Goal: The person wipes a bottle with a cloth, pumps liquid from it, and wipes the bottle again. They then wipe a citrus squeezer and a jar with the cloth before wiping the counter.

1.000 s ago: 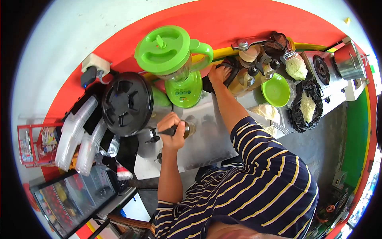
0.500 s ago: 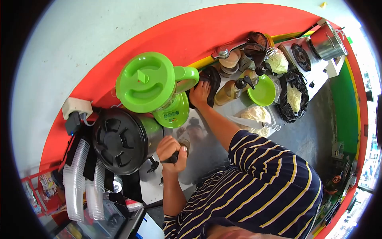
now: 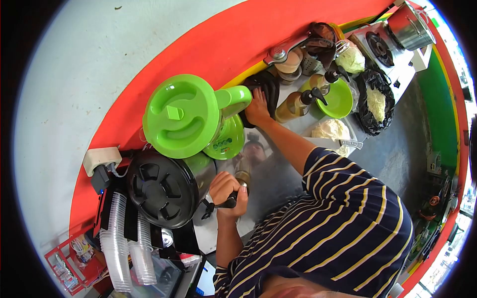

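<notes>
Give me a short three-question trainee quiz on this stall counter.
1. True or false: the left hand grips a black handle beside the black-lidded steel machine.
2. What does the right hand rest on? A) black cloth B) green plastic bowl C) steel pot
3. Fill in: the round lid of the plastic blender jug is ____.
Key: 1 true; 2 A; 3 green.

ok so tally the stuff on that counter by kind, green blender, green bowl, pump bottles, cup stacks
green blender: 1
green bowl: 1
pump bottles: 2
cup stacks: 2
total: 6
</notes>
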### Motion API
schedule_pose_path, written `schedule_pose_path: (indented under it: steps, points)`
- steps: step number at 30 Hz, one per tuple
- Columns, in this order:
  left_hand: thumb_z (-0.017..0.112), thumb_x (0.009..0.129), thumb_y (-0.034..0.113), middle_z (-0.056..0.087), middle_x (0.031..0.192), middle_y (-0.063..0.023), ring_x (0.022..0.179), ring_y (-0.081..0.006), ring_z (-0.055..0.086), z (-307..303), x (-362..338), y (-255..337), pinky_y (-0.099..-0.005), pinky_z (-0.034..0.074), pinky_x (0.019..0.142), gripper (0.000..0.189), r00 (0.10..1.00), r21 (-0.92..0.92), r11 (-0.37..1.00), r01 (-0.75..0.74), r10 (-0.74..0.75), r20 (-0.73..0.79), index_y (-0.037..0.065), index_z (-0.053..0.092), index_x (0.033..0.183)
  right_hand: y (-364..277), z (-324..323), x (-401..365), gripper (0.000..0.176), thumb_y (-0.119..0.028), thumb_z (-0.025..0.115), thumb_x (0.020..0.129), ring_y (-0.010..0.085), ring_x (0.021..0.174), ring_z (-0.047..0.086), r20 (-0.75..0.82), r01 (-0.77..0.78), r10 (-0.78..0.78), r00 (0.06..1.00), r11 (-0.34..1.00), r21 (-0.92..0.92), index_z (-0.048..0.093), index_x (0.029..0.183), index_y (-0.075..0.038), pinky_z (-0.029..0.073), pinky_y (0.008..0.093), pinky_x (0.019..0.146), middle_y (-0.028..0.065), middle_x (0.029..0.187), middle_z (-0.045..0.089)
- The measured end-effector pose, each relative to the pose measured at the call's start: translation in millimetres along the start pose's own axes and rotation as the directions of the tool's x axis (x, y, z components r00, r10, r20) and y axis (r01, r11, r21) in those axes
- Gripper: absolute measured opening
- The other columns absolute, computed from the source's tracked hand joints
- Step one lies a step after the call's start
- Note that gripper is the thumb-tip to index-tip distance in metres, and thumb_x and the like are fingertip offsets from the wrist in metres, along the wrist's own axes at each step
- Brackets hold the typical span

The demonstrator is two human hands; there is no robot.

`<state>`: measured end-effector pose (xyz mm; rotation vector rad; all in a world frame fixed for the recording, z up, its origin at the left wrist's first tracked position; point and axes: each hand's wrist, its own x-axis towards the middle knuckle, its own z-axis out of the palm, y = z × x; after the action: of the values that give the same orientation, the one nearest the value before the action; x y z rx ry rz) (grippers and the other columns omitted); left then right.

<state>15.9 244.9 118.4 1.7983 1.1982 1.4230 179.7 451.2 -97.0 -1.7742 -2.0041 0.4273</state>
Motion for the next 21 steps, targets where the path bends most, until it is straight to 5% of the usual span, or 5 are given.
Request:
schedule_pose_path:
  steps: [8, 13, 16, 19, 21]
  points:
    - [0.065, 0.073, 0.007, 0.048, 0.057, -0.0089, 0.051, -0.0241, 0.043, -2.2, 1.4, -3.8, -0.0364, 0.031, 0.054, 0.025, 0.999, -0.021, 1.000, -0.012, 0.013, 0.032, 0.002, 0.044, 0.060, -19.2, 2.0, 34.9, 0.069, -0.036, 0.070, 0.096, 0.0500, 0.155, 0.024, -0.077, -0.315, 0.323, 0.943, 0.943, 0.106, 0.045, 0.141, 0.010, 0.019, 0.0570, 0.128, 0.0364, 0.157, 0.035]
    - [0.065, 0.074, 0.007, 0.047, 0.057, -0.0090, 0.051, -0.0233, 0.043, -3.7, -1.1, -5.0, -0.0359, 0.031, 0.055, 0.025, 1.000, -0.026, 0.999, -0.027, 0.027, -0.012, 0.002, 0.044, 0.061, -15.5, 5.6, 24.3, 0.073, -0.040, 0.066, 0.098, 0.0498, 0.155, 0.023, -0.007, -0.237, 0.237, 0.972, 0.972, -0.009, 0.042, 0.147, 0.008, 0.019, 0.0573, 0.128, 0.0353, 0.160, 0.030]
    - [0.066, 0.073, 0.004, 0.045, 0.058, -0.0095, 0.052, -0.0276, 0.041, -0.7, 3.6, -3.7, -0.0387, 0.032, 0.055, 0.026, 1.000, -0.061, 0.998, 0.001, -0.003, -0.019, 0.004, 0.043, 0.061, -4.2, 7.9, 1.0, 0.079, -0.046, 0.063, 0.100, 0.0484, 0.156, 0.023, 0.010, 0.025, -0.024, 1.000, 0.997, -0.067, 0.036, 0.155, 0.004, 0.019, 0.0579, 0.127, 0.0326, 0.162, 0.030]
    - [0.065, 0.073, 0.002, 0.042, 0.058, -0.0102, 0.053, -0.0282, 0.040, 1.5, 11.6, -8.3, -0.0390, 0.032, 0.056, 0.025, 1.000, -0.059, 0.998, 0.027, -0.027, -0.006, 0.002, 0.042, 0.062, -6.1, 3.6, 9.1, 0.080, -0.044, 0.061, 0.101, 0.0481, 0.157, 0.021, 0.160, -0.081, 0.093, 0.983, 0.994, -0.077, 0.033, 0.157, 0.005, 0.018, 0.0576, 0.128, 0.0320, 0.164, 0.029]
    - [0.064, 0.073, 0.001, 0.041, 0.058, -0.0103, 0.054, -0.0281, 0.039, 0.8, 15.0, -6.6, -0.0387, 0.031, 0.056, 0.025, 0.999, -0.057, 0.997, 0.046, -0.046, 0.005, 0.002, 0.042, 0.062, -15.7, 1.5, 18.1, 0.079, -0.044, 0.060, 0.101, 0.0475, 0.157, 0.020, 0.126, -0.115, 0.125, 0.984, 0.990, -0.083, 0.034, 0.157, 0.006, 0.017, 0.0570, 0.128, 0.0318, 0.164, 0.028]
